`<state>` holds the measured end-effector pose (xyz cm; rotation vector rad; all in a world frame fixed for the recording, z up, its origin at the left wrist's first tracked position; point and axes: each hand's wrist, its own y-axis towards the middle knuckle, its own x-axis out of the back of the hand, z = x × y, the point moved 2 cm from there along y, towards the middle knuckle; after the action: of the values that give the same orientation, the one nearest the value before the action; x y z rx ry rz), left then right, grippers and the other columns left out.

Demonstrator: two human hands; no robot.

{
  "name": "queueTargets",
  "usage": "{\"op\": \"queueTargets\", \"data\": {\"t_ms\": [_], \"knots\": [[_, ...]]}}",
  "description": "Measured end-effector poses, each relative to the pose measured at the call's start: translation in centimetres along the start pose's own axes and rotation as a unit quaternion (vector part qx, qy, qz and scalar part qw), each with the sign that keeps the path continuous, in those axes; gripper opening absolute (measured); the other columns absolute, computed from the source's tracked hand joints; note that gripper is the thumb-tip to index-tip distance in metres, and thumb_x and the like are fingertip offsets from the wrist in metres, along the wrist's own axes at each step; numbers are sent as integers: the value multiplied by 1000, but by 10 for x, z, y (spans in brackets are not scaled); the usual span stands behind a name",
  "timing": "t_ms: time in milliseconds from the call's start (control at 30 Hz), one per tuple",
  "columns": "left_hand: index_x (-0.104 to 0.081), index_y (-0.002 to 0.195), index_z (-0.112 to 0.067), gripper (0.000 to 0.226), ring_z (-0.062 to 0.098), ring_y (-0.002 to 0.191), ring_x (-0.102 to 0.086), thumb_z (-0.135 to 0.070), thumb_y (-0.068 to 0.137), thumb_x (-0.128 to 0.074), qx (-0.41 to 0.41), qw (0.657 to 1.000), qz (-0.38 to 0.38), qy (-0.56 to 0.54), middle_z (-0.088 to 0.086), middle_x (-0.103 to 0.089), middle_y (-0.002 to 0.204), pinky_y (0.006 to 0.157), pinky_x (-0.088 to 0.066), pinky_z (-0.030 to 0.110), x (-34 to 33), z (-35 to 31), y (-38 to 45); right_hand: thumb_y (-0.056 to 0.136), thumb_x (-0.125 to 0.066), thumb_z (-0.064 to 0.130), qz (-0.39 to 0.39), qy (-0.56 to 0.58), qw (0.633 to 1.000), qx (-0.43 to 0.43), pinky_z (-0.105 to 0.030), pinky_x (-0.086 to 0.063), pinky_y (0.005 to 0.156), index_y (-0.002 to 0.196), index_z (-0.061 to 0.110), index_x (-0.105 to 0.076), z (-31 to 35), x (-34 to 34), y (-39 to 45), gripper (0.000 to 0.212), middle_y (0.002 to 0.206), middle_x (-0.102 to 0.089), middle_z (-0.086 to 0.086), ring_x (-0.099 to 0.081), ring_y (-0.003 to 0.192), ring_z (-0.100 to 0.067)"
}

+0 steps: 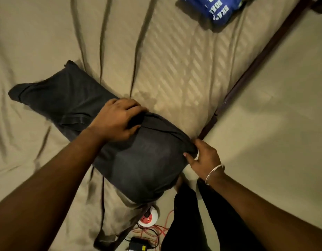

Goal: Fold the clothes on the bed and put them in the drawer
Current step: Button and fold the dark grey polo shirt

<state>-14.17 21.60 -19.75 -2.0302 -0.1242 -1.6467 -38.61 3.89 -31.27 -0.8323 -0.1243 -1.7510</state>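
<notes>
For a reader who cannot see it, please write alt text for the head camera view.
Two bare hands fold a dark garment on a beige bed: the left hand grips a fold at its middle, the right hand, with a bracelet on its wrist, pinches its right edge. A blue garment lies at the bed's far side.

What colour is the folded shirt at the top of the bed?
Blue, with white letters. The head view, the only one, shows it at the top edge.
</notes>
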Motion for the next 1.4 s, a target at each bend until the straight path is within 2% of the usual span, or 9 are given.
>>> {"op": "queueTargets", "data": {"t_ms": [133,333,467,567,767,867,967,1100,1400], "knots": [[-68,102,-9,35,35,81,-64,-30,85,-47,-74,996,-42,24,14,-65,98,64,-50,41,9,1,-4,83,-57,37,-14,-57,992,113,-38,-50,51,91,26,-46,-17,1,-10,17,77,-58,-6,-58,63,-30],[-65,91,-4,15,35,73,-58,-11,87,-53,-80,985,-128,90,18,-57,87,46,-41,34,-3,-1,-23,84,-57,25,-28,-168,964,206,-35,-50,46,93,23,-46,-41,-8,-37,15,80,-56,-6,-58,65,-30],[-58,92,-3,13,36,72,-56,-13,88,-50,-51,982,-155,98,20,-54,87,45,-39,32,-12,-1,-27,65,-82,8,-25,-222,959,172,-34,-49,38,100,20,-47,-56,-15,-33,50,79,-59,-11,-55,45,-35],[-54,100,-5,22,39,75,-58,-21,89,-45,-8,986,-148,77,22,-55,94,45,-43,35,-21,-2,-29,70,-80,6,2,-248,961,123,-41,-49,35,105,18,-45,-53,-31,-26,51,87,-59,-15,-53,41,-39],[-63,114,-3,43,37,101,-57,-39,94,-51,36,982,-188,-8,21,-59,112,82,-48,45,-35,1,-36,88,-57,38,20,-104,992,66,-42,-54,55,95,25,-49,-47,-40,-30,17,97,-55,1,-60,63,-29],[-64,119,-8,42,33,115,-55,-41,99,-46,155,944,-279,-86,16,-59,122,92,-45,47,-37,-8,-40,87,-66,21,-75,12,997,29,-25,-52,61,92,13,-61,-42,-27,-34,11,92,-60,1,-61,74,-20],[-40,147,-25,61,27,147,-24,-52,94,-47,296,922,-217,-121,5,-33,156,112,-24,59,-53,-20,-35,82,-76,12,-49,72,994,-68,-19,-52,76,107,18,-58,-39,-24,-26,32,102,-63,8,-62,91,-12],[-8,157,-32,68,23,152,0,-58,97,-28,326,926,-160,-102,-7,-5,166,115,-3,64,-74,-21,-31,81,-80,18,58,80,989,-110,-34,-59,76,106,20,-58,-42,-29,-19,34,97,-67,7,-65,88,-10],[-11,157,-18,69,22,152,-5,-49,102,-37,343,900,-224,-149,1,-12,165,117,-1,59,-74,-30,-44,78,-82,21,102,27,989,-104,-29,-56,79,112,23,-59,-33,-22,-9,41,90,-69,6,-67,84,-14]]}}
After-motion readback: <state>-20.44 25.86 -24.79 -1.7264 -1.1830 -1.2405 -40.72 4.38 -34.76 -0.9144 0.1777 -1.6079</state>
